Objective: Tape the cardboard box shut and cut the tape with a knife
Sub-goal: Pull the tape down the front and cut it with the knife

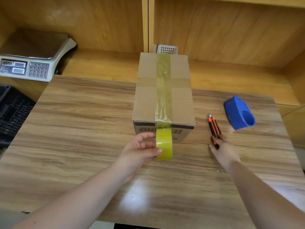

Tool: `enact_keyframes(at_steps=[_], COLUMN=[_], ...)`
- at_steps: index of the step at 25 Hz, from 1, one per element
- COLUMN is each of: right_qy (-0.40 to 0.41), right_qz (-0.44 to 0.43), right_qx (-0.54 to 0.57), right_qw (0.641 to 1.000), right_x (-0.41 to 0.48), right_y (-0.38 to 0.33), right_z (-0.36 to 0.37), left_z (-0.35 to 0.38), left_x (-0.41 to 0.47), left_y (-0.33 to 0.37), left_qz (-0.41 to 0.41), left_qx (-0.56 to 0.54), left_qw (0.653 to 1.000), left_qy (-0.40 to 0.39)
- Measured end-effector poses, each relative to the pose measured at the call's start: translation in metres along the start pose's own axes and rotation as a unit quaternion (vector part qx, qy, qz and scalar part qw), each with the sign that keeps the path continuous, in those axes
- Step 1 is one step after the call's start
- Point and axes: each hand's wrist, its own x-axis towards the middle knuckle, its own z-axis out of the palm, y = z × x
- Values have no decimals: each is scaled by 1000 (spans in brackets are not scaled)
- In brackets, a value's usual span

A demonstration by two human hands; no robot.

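Nearest to me, the left hand (140, 149) is clamped on the roll of yellow tape (164, 143), thumb over its near face and fingers curled at its left side, holding it on edge against the front wall of the cardboard box (163, 90). A strip of tape (163, 86) runs from the roll up over the box's front top edge and along the middle seam toward 12 o'clock, reaching the far edge. At about 3 o'clock from the roll, the right hand (222, 149) lies on the wooden tabletop (82, 123) with its fingertips touching the near end of the orange and black knife (214, 128); whether they have closed around it I cannot tell. The knife lies flat, just beside the box's right side, pointing toward 12 o'clock. Beyond it, at 2 o'clock, sits a blue tape dispenser (238, 113). Farther off at 10 o'clock a weighing scale (33, 58) rests on a lower shelf, and a white basket (167, 49) peeks out behind the box.
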Motion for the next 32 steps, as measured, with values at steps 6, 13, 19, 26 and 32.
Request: enact_keyframes(at_steps=[6, 13, 19, 26, 32], right_qy=[23, -56, -39, -48, -36], right_qz=[82, 197, 170, -114, -160], right_qx=[90, 90, 536, 542, 463], right_qw=[992, 975, 826, 831, 871], right_x=[-28, -8, -33, -32, -20], right_y=[1, -17, -75, -205, -227], right_z=[8, 1, -56, -124, -88], left_z=[-1, -4, 1, 13, 15], left_x=[-3, -1, -4, -3, -4], left_y=[-4, -8, -6, 2, -2], left_qz=[-1, 17, 22, 7, 28], left_qx=[-7, -6, 2, 61, 119], left_qw=[1000, 1000, 999, 998, 992], left_qy=[7, 7, 32, 26, 32])
